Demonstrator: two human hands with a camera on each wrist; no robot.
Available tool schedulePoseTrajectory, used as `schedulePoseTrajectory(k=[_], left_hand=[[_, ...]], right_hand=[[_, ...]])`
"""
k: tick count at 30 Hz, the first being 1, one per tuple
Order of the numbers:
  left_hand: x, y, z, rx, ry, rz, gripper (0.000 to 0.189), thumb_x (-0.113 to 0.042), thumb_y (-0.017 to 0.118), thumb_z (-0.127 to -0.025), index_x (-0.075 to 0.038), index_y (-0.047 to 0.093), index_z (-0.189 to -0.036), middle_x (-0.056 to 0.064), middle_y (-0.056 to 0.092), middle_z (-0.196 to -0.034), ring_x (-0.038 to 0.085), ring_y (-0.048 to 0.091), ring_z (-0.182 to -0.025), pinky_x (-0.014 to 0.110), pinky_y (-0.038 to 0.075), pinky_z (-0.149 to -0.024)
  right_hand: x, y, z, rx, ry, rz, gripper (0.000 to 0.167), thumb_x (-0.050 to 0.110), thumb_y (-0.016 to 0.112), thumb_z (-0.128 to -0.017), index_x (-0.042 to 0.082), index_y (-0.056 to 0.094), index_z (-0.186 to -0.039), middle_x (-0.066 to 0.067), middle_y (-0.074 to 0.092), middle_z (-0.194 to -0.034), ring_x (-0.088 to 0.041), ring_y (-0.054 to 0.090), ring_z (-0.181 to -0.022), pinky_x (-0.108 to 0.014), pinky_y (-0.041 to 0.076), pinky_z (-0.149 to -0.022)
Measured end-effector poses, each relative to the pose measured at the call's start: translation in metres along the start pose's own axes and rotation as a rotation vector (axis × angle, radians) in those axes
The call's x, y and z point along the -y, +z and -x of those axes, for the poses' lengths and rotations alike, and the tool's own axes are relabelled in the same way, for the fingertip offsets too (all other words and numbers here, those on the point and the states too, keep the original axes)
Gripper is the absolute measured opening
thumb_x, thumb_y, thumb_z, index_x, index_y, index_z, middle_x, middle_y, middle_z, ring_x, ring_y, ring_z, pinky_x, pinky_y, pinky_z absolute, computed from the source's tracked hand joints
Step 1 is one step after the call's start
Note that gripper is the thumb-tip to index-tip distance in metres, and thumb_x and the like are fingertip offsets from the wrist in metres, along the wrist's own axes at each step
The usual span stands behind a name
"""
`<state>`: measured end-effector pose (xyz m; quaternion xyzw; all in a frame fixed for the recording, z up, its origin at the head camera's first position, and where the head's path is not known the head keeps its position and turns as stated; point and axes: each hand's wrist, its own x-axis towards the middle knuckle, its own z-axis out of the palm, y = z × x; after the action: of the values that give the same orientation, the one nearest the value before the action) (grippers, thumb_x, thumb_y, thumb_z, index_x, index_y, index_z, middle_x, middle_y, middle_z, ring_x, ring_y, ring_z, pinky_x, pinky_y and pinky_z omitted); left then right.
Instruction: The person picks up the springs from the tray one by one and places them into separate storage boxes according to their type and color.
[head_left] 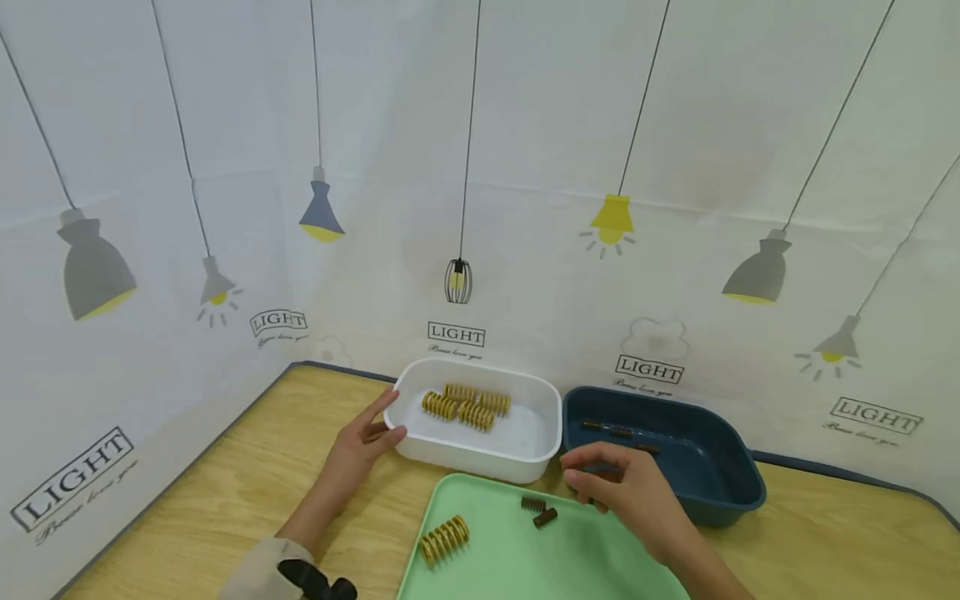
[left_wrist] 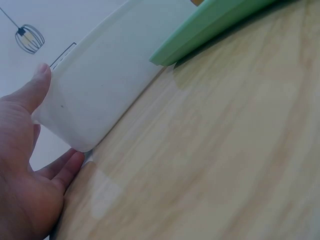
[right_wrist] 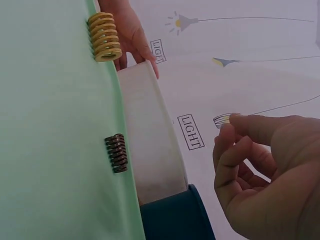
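Nearest lies the green tray (head_left: 517,562), with a large yellow spring (head_left: 445,541) at its left side and small dark springs (head_left: 545,518) near its far edge. Just beyond, the right hand (head_left: 633,500) bends its fingers, tips against the thumb; whether they grasp a spring cannot be told. A small coil probably wants a light, square pinch. Farther off, the left hand (head_left: 358,446) grips the end of the white bin (head_left: 468,459), which holds four yellow springs (head_left: 440,406); steady pressure there should prevent sliding. Just beside it, the dark blue bin (head_left: 738,506) holds more dark springs (head_left: 620,432).
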<state>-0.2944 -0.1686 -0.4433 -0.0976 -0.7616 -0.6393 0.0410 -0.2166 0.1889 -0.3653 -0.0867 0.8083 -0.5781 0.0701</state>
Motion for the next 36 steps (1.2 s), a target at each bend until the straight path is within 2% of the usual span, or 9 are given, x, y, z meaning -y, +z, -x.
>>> schedulePoseTrajectory(k=[4, 10, 18, 23, 30, 36], left_hand=[[-0.002, 0.000, 0.001, 0.009, -0.006, -0.003, 0.062, -0.026, 0.065, -0.093, -0.022, 0.037, -0.149, -0.007, 0.027, -0.155, 0.030, 0.047, -0.123, 0.040, 0.039, -0.099], [0.006, -0.004, -0.002, 0.000, 0.012, -0.040, 0.065, -0.035, 0.066, -0.090, -0.025, 0.038, -0.148, -0.008, 0.028, -0.154, 0.027, 0.050, -0.121, 0.035, 0.042, -0.096], [0.003, -0.002, -0.005, 0.009, 0.006, -0.029, 0.065, -0.032, 0.065, -0.091, -0.024, 0.037, -0.149, -0.007, 0.026, -0.155, 0.029, 0.048, -0.123, 0.034, 0.041, -0.097], [0.001, -0.001, -0.006, 0.017, -0.003, -0.020, 0.063, -0.026, 0.064, -0.093, -0.021, 0.036, -0.149, -0.006, 0.023, -0.156, 0.031, 0.046, -0.126, 0.038, 0.039, -0.099], [0.002, -0.002, -0.001, 0.013, 0.004, -0.031, 0.064, -0.029, 0.065, -0.092, -0.021, 0.037, -0.149, -0.005, 0.025, -0.156, 0.031, 0.047, -0.124, 0.031, 0.042, -0.095], [0.003, -0.001, -0.001, 0.006, -0.005, -0.032, 0.064, -0.033, 0.065, -0.091, -0.026, 0.038, -0.148, -0.009, 0.026, -0.154, 0.029, 0.047, -0.124, 0.032, 0.043, -0.095]], right_hand=[[-0.010, 0.000, 0.005, 0.030, 0.020, -0.002, 0.036, 0.028, 0.073, -0.085, 0.004, 0.068, -0.112, -0.015, 0.067, -0.085, -0.026, 0.058, -0.069, -0.033, 0.047, -0.057], [-0.021, 0.007, 0.003, 0.072, 0.008, -0.037, 0.036, 0.024, 0.073, -0.086, -0.001, 0.067, -0.111, -0.018, 0.068, -0.094, -0.026, 0.064, -0.075, -0.033, 0.050, -0.059], [-0.036, 0.015, 0.000, 0.109, -0.087, 0.133, 0.031, 0.027, 0.072, -0.086, 0.009, 0.069, -0.111, -0.010, 0.069, -0.089, -0.026, 0.066, -0.073, -0.034, 0.051, -0.056], [-0.045, 0.015, -0.002, 0.098, -0.094, 0.133, 0.030, 0.023, 0.073, -0.086, 0.010, 0.069, -0.112, -0.008, 0.069, -0.091, -0.022, 0.065, -0.071, -0.030, 0.048, -0.053], [-0.056, 0.018, -0.003, 0.080, -0.108, 0.150, 0.030, 0.023, 0.073, -0.086, 0.012, 0.067, -0.114, -0.007, 0.068, -0.103, -0.019, 0.066, -0.072, -0.032, 0.050, -0.053], [-0.057, 0.018, -0.001, 0.078, -0.096, 0.169, 0.032, 0.024, 0.074, -0.084, 0.011, 0.068, -0.113, -0.006, 0.069, -0.090, -0.019, 0.064, -0.066, -0.033, 0.049, -0.051]])
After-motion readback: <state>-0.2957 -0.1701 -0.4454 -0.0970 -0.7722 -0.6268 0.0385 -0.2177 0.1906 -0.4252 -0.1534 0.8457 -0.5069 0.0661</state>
